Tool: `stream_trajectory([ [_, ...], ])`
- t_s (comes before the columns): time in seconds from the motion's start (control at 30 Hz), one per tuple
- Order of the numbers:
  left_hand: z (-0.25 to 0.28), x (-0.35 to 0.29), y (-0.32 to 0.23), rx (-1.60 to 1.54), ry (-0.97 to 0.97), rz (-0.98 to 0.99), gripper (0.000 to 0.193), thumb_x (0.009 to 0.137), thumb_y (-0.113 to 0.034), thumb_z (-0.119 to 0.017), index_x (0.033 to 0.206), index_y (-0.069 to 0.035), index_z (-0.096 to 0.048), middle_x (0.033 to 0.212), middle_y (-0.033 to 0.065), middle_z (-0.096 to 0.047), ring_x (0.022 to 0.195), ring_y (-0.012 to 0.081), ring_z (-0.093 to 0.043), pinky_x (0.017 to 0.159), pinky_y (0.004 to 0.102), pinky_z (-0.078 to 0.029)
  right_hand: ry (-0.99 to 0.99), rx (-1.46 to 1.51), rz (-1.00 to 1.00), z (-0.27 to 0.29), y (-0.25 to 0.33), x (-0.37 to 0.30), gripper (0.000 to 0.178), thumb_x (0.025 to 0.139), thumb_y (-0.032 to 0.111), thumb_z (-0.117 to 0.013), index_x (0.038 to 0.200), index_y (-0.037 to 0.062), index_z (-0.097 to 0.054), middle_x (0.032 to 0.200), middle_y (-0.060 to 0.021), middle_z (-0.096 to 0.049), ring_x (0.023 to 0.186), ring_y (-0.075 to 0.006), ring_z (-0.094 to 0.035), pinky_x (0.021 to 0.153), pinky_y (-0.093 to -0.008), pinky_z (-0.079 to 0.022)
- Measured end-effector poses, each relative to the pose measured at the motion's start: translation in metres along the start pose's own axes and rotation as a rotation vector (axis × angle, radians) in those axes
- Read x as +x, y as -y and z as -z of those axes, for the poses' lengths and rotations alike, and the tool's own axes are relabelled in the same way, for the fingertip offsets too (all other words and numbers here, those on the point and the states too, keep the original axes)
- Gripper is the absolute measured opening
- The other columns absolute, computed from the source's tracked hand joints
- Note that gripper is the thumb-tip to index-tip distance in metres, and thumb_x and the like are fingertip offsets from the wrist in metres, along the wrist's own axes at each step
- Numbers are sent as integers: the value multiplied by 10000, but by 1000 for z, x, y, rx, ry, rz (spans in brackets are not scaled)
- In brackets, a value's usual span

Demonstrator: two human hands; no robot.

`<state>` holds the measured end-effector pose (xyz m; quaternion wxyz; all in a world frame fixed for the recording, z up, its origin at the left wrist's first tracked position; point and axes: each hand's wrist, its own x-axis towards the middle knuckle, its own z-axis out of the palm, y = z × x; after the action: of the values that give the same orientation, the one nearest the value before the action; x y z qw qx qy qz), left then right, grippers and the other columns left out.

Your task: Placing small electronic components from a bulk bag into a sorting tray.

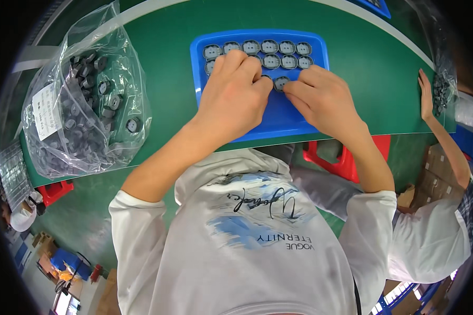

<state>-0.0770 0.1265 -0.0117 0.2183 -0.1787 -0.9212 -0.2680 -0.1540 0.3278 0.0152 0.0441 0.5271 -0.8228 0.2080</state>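
Note:
A shallow blue tray (278,123) lies in front of me, with small rounded grey plastic parts (269,46) set in rows across its far half. Over the tray's left side, my left hand (235,92) is closed, its thumb and finger pinched on a grey part that is mostly hidden. My right hand (323,97) comes from the right, also closed, fingertips gripping the edge of a dark grey part (281,84) in the nearest row. The two hands are close together, and my left one covers some of the second row.
A clear plastic bag (84,152) of loose dark grey parts stands on the green table (165,63) at left. To the right, another person's hand (425,97) rests by a second bag of parts (444,92). A red stool (347,160) sits below the table edge.

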Motion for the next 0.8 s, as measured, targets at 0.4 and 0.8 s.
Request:
stream_trajectory([
  [0.4,1,3,7,-2,7,41,128,660,-16,-738,780,-30,-696,882,73,-560,965,290,-514,822,429,-421,5,31,-7,-14,-7,4,114,800,99,-735,907,92,-698,786,-46,-551,755,-247,-591,654,-384,-503],
  [0.8,3,2,8,8,39,98,165,692,-36,-788,837,-56,-712,936,48,-603,991,288,-525,890,414,-434,29,20,23,-14,-11,12,112,801,105,-738,904,91,-697,796,-51,-567,776,-254,-604,670,-386,-512],
])
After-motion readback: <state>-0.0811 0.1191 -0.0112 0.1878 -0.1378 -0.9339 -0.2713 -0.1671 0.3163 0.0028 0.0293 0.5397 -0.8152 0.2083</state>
